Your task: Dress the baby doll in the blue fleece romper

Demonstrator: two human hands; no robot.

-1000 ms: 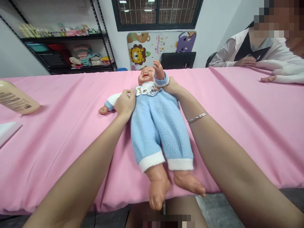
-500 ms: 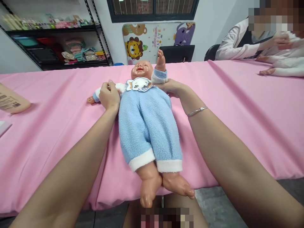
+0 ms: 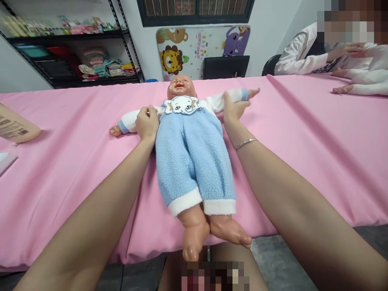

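A baby doll (image 3: 194, 149) lies on its back on a pink-covered table (image 3: 303, 153), its feet at the near edge. It wears fluffy blue trousers with white cuffs and a white top with an elephant face on the chest. My left hand (image 3: 147, 123) is closed around the upper part of the doll's arm on the left. On the other side, my right hand (image 3: 234, 110) holds the white sleeve (image 3: 215, 103) of the outstretched arm, thumb on top and fingers toward the right. Both doll arms are spread sideways.
At the left edge lie a beige bottle (image 3: 18, 125) and a pale flat item (image 3: 6, 162). Behind stand a black shelf (image 3: 69, 38) with folded cloths and a dark monitor-like panel (image 3: 226, 67). Another person (image 3: 298, 50) sits at the far right beside a second, white-clothed doll (image 3: 363, 88).
The doll's arm on the right has gone from raised upright to stretched out sideways, and my right hand has moved outward along it. My left hand keeps its hold.
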